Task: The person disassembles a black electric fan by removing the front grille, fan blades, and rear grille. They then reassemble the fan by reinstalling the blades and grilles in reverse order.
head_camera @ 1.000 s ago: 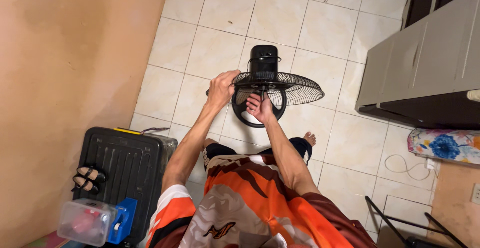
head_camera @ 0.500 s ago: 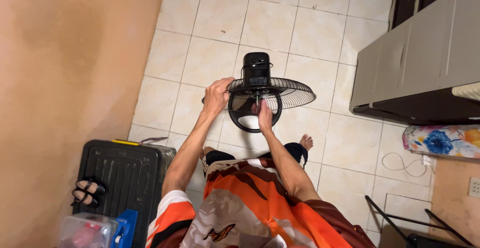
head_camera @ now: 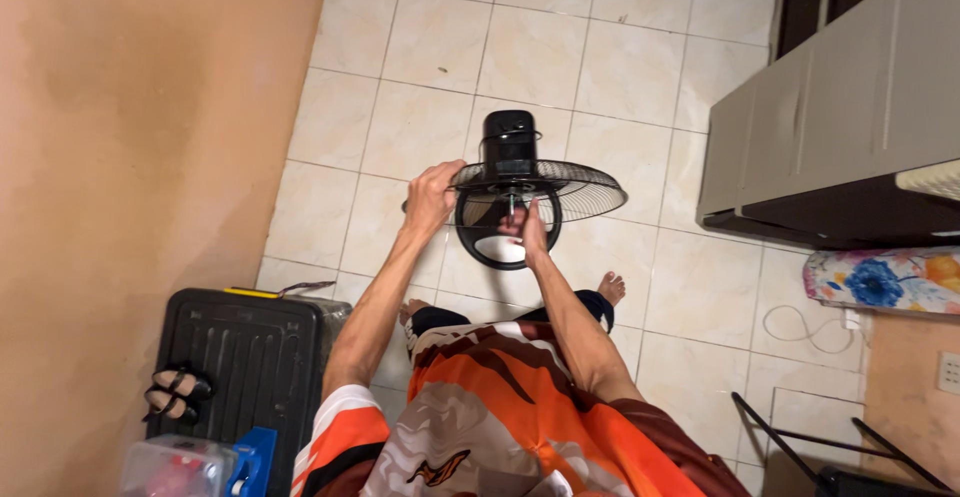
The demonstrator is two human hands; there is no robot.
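Two hands on black fan (head_camera: 520, 182): left hand (head_camera: 432, 197) curled round grille rim, right hand (head_camera: 528, 227) fingers straight, together at hub; black suitcase (head_camera: 245, 357) nr wall, grey cabinet (head_camera: 830, 127) opp. side.

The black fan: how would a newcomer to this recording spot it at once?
Start at the pale tiled floor, mid-frame. There stands the black electric fan with round wire guard, left hand on its rim, right hand at its hub. Nothing else has a wire cage.
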